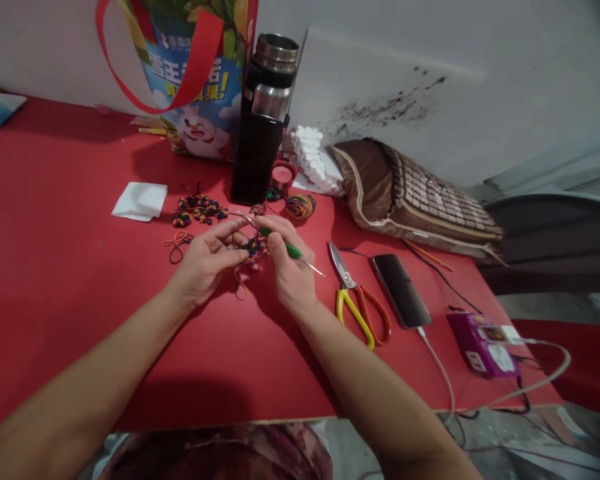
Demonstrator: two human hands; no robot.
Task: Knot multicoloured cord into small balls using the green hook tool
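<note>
Between the fingertips of my left hand (207, 257) is a small multicoloured piece of crochet (253, 248), dark with purple and orange strands. My right hand (291, 267) grips a green-handled crochet hook (293, 251); a thin metal end sticks out toward the lower right and the other end meets the piece near my left fingertips. A loose yarn tail (241, 288) hangs below the work. Behind my hands sits a ball of multicoloured yarn (301, 206). Several finished-looking knotted yarn bits (199, 209) lie beyond my left hand. The exact stitch is hidden by my fingers.
Scissors (353, 293) with red and yellow handles lie right of my hand, beside a phone (400, 290) on a cable. A purple box (484, 343) is near the right edge. A dark phone (257, 159) leans on a steel bottle (273, 73); a printed bag (195, 80) and brown cushion (420, 193) stand behind.
</note>
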